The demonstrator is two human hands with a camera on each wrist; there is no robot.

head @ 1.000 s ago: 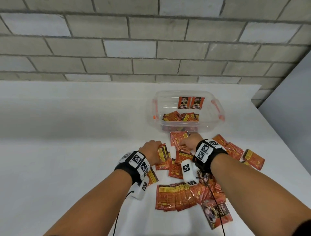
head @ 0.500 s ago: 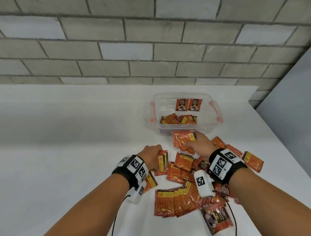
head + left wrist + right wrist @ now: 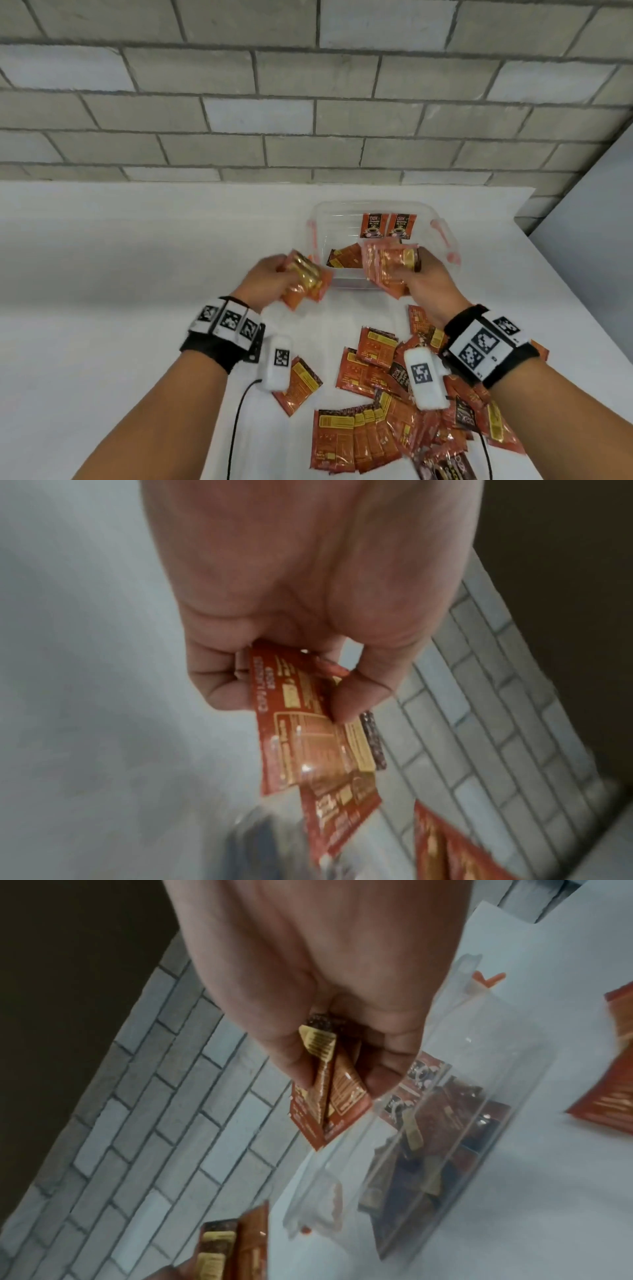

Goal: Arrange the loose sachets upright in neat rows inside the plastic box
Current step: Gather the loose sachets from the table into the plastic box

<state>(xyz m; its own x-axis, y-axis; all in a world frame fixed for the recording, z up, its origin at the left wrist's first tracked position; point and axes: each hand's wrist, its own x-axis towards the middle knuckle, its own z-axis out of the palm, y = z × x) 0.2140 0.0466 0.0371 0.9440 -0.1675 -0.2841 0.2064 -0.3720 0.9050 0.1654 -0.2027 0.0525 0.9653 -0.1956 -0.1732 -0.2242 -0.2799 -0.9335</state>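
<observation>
The clear plastic box (image 3: 442, 236) with orange clips stands at the table's far middle. Two sachets (image 3: 388, 226) stand upright against its back wall, others lie flat inside. My left hand (image 3: 270, 279) grips a bunch of orange sachets (image 3: 305, 281) raised just left of the box; in the left wrist view thumb and fingers pinch that bunch (image 3: 308, 739). My right hand (image 3: 419, 284) grips another bunch (image 3: 388, 267) over the box's near edge, also pinched in the right wrist view (image 3: 329, 1096). Loose sachets (image 3: 370, 421) lie scattered on the table near me.
The white table (image 3: 120, 308) runs back to a grey block wall (image 3: 308, 102). A single sachet (image 3: 298, 383) lies apart beneath my left wrist. A grey panel (image 3: 589, 219) stands past the table's right edge.
Both hands have risen from the loose pile, each carrying a bunch of sachets, and moved away from me toward the box.
</observation>
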